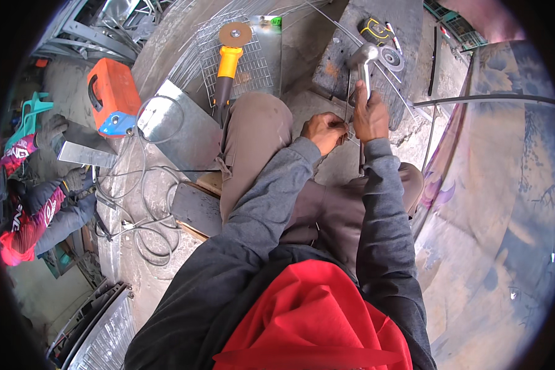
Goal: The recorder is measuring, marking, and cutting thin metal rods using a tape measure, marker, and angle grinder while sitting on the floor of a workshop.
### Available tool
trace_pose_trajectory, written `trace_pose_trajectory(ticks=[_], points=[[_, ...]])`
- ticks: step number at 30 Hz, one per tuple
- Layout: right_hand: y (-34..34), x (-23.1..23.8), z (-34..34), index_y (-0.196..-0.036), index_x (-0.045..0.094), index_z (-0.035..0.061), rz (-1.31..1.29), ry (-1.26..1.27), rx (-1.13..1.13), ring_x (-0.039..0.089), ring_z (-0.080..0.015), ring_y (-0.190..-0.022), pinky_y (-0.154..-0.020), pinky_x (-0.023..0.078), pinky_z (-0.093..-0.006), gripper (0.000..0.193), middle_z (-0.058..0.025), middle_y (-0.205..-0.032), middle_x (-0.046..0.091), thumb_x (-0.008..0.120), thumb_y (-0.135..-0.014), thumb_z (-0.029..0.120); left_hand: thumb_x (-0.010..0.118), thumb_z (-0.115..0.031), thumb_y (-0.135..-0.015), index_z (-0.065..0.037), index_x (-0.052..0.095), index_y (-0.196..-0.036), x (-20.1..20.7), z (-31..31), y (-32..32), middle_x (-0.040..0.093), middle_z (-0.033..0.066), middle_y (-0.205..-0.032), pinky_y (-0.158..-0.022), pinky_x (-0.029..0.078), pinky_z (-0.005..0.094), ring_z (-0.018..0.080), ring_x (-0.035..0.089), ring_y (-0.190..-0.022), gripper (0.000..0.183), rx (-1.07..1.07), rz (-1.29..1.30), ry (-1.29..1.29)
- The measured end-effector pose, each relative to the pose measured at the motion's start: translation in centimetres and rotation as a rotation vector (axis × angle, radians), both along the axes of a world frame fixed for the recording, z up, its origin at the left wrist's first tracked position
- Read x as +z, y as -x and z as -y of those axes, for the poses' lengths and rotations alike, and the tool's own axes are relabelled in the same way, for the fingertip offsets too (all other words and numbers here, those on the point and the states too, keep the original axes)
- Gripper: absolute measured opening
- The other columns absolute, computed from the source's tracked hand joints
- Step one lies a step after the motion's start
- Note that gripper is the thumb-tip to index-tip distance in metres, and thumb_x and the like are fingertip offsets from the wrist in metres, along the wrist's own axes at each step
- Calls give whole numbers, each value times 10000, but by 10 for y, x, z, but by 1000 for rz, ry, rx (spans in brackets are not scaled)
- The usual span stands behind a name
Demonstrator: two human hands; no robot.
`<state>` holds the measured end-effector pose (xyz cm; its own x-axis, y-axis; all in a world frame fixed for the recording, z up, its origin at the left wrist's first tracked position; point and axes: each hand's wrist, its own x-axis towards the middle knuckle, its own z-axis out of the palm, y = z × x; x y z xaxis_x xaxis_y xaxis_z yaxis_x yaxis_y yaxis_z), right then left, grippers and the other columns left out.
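My right hand (372,117) is closed around the handle of a hammer (365,74), its rounded metal head raised over a dark wooden block (333,73). Beside it, my left hand (325,132) is closed with fingertips pinched together. Something thin seems to be between those fingers, but it is too small to make out. Thin metal rods (336,24) cross the block beyond both hands. On the block lie a yellow and black tape measure (374,31), a marker (393,37) and a grey disc (391,59).
An orange angle grinder (229,61) rests on wire mesh (253,74) beyond my left knee. Further left are a metal sheet (174,120), an orange and blue machine (116,95) and looped cables (145,228). A gloved co-worker (37,209) handles a metal piece (86,153). A stained sheet (487,203) spreads at right.
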<state>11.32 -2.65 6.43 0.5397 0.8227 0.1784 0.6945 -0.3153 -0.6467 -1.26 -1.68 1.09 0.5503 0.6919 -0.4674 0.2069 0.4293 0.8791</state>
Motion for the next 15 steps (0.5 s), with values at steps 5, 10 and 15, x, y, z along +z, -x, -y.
trace_pose_trajectory(ticks=[5, 10, 15], points=[[3, 18, -6, -974, 604, -60, -181, 205, -32, 600, -507, -840, -759, 466, -515, 623, -344, -798, 604, 422, -950, 535, 645, -139, -860, 18, 642, -1013, -13, 0, 0, 685, 79, -819, -615, 513, 257, 123, 632, -686, 219, 35, 45, 43], [-5, 24, -21, -981, 606, -51, -350, 331, -46, 594, -518, -834, -707, 476, -534, 612, -337, -839, 613, 424, -950, 533, 641, -115, -859, 28, 639, -1009, -12, 2, 2, 684, 86, -812, -611, 516, 256, 123, 632, -676, 206, 25, 14, 3], [-5, -10, -15, -911, 601, -35, 98, -32, -42, 632, -362, -589, -611, 490, -439, 670, -246, -656, 571, 404, -935, 605, 643, -123, -858, 31, 639, -1005, -9, 2, -1, 684, 78, -803, -608, 513, 254, 122, 634, -672, 213, 20, 21, 3]])
